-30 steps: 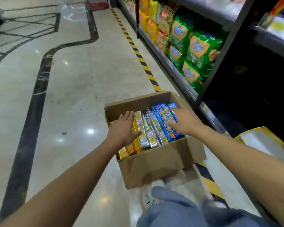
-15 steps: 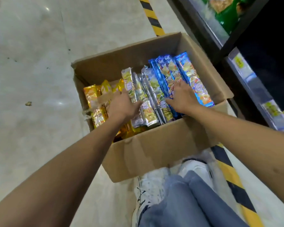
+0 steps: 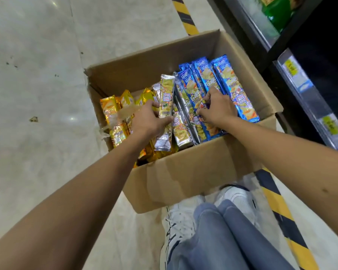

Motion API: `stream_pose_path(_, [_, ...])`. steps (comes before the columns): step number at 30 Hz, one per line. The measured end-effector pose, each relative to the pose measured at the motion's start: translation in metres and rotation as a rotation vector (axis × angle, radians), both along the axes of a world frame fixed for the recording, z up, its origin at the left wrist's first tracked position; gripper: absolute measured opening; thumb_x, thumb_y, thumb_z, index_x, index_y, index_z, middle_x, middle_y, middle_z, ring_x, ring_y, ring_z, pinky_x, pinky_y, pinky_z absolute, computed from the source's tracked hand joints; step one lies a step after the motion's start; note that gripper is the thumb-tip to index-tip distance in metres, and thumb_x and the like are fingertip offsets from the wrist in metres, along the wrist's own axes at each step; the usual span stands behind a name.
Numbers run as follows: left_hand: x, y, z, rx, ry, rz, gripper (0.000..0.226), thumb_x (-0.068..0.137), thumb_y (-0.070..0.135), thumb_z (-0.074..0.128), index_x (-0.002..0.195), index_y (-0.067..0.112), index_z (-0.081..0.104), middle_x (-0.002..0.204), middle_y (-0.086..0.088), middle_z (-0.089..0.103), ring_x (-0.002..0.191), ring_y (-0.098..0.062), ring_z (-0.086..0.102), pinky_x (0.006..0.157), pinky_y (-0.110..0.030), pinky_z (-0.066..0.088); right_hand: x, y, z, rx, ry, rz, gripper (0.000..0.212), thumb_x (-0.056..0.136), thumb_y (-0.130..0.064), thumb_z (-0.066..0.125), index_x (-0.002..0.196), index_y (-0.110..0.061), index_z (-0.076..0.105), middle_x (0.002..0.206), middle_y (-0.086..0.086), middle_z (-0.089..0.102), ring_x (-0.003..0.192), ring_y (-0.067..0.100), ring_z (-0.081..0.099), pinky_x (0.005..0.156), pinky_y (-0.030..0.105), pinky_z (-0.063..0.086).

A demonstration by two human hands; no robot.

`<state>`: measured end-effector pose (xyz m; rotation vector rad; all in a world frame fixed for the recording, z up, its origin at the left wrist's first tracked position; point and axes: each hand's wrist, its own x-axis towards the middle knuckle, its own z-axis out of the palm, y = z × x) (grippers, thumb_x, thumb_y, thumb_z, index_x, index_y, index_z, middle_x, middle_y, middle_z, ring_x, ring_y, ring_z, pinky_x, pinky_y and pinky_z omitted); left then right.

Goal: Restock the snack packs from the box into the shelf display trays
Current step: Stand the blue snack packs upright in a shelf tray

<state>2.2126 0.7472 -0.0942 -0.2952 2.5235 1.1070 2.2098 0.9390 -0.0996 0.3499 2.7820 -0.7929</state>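
My left grip is closed round a silver-and-yellow snack pack, thumb on its near face and fingers behind it; the pack stands tilted, its top end above its neighbours. My right grip has its fingers curled down into the blue snack packs, pinching a few of them together at their middle. All of these sit on edge inside the open cardboard box, the blue ones at the right, silver ones in the middle and gold packs at the left, where a loose strip of clear tape hangs over them. The box rests on the pale floor just beside the dark shelf on my right, touching my white shoes.
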Motion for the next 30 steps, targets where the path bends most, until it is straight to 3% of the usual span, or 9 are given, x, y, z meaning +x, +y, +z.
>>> stream_pose_path(3, [0.001,-0.001,0.005,0.208,-0.109,0.081,0.053,0.067,0.024,0.084,0.1,0.02,0.042,0.076,0.0,0.05,0.058,-0.019,0.053,0.051,-0.034,0.05,-0.003,0.003,0.003,-0.084,-0.033,-0.056,0.041,0.077,-0.028,0.075,0.105,-0.018,0.046,0.097,0.004,0.056,0.096,0.028,0.055,0.075,0.037,0.042])
stream_pose_path(5, [0.003,-0.001,0.011,0.319,-0.165,0.142,0.06,0.065,0.014,0.084,0.107,0.016,0.042,0.075,0.001,0.046,0.058,-0.013,0.047,0.043,-0.027,0.041,-0.004,0.004,0.009,-0.164,-0.036,-0.11,0.048,0.075,-0.029,0.077,0.113,-0.018,0.051,0.094,0.0,0.052,0.09,0.023,0.052,0.075,0.036,0.043])
stream_pose_path(7, [0.004,-0.001,0.019,0.343,-0.139,0.14,0.055,0.063,0.011,0.084,0.104,0.011,0.048,0.077,0.001,0.046,0.071,-0.017,0.053,0.051,-0.033,0.048,0.0,0.005,0.018,-0.262,0.019,-0.147,0.041,0.074,-0.028,0.078,0.106,-0.019,0.054,0.092,-0.003,0.048,0.086,0.018,0.048,0.074,0.033,0.042])
stream_pose_path(10, [0.008,0.002,0.048,0.387,-0.09,0.076,0.035,0.068,0.01,0.082,0.075,0.016,0.048,0.078,0.004,0.045,0.079,-0.015,0.053,0.064,-0.037,0.055,0.014,0.006,0.041,-0.4,0.108,-0.226,0.046,0.073,-0.023,0.079,0.113,-0.016,0.059,0.084,-0.006,0.049,0.081,0.014,0.047,0.076,0.031,0.04])
stream_pose_path(12, [0.01,0.004,0.072,0.434,-0.068,0.014,0.028,0.068,0.01,0.082,0.08,0.008,0.056,0.082,-0.001,0.052,0.078,-0.015,0.058,0.058,-0.03,0.054,0.027,0.007,0.065,-0.466,0.147,-0.254,0.038,0.071,-0.018,0.08,0.103,-0.018,0.06,0.077,-0.008,0.051,0.074,0.014,0.051,0.076,0.035,0.047])
stream_pose_path(15, [0.015,0.007,0.116,0.485,-0.024,-0.081,0.043,0.064,0.01,0.084,0.101,-0.002,0.064,0.088,-0.011,0.058,0.081,-0.021,0.06,0.057,-0.031,0.05,0.048,0.012,0.112,-0.512,0.192,-0.286,0.033,0.071,-0.012,0.08,0.089,-0.022,0.054,0.087,0.008,0.066,0.081,0.02,0.062,0.079,0.046,0.053])
stream_pose_path(20, [0.042,0.018,0.195,0.508,0.055,-0.262,0.032,0.065,0.005,0.082,0.094,0.01,0.068,0.086,-0.012,0.068,0.068,-0.018,0.06,0.051,-0.024,0.045,0.099,0.034,0.193,-0.508,0.31,-0.283,0.027,0.076,-0.003,0.075,0.092,-0.01,0.055,0.063,-0.009,0.045,0.048,-0.004,0.048,0.054,0.01,0.038])
stream_pose_path(27, [0.088,0.057,0.264,0.51,0.116,-0.47,0.034,0.064,0.009,0.084,0.095,0.012,0.071,0.085,-0.011,0.063,0.063,-0.015,0.057,0.053,-0.026,0.045,0.177,0.069,0.268,-0.427,0.439,-0.352,0.033,0.074,-0.006,0.077,0.092,-0.008,0.049,0.07,-0.003,0.051,0.065,0.01,0.052,0.055,0.016,0.04])
stream_pose_path(30, [0.113,0.083,0.283,0.52,0.142,-0.559,0.031,0.066,0.006,0.083,0.094,0.012,0.071,0.081,-0.008,0.064,0.061,-0.014,0.057,0.054,-0.026,0.047,0.217,0.081,0.288,-0.387,0.463,-0.377,0.034,0.075,-0.005,0.077,0.097,-0.004,0.051,0.084,0.018,0.06,0.066,0.009,0.056,0.062,0.023,0.047])
